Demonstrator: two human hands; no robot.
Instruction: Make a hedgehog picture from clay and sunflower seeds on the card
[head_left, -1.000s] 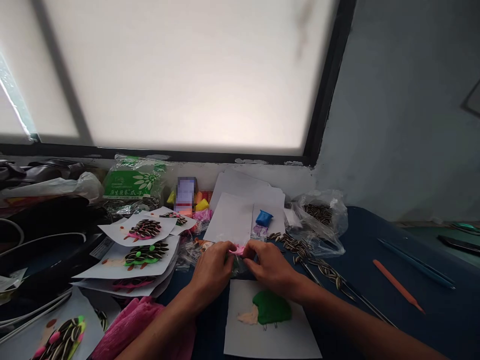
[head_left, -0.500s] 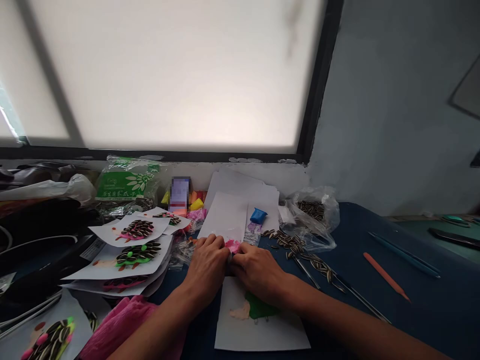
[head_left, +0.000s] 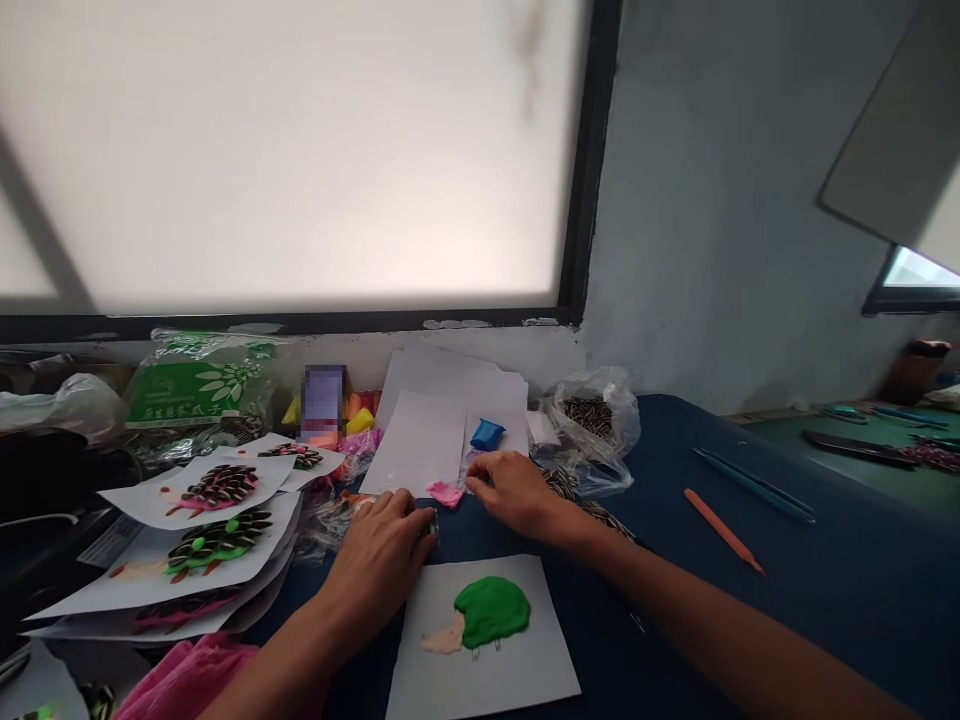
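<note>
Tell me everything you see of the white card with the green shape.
The white card lies flat on a dark blue surface, slightly turned. It bears a rounded green patch that looks like soft clay, meeting a pointed beige piece on its left. Two small leg outlines show below. The left hand is beside the card's far left corner; contact is unclear.

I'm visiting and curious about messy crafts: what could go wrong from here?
The right hand is beside loose, dark striped seeds, so it might scatter them. The left hand is close to the white paper card bearing a rounded green clay shape; it might knock the card askew. The untidily overlapping white seed-decorated cards could slide if bumped.
</note>
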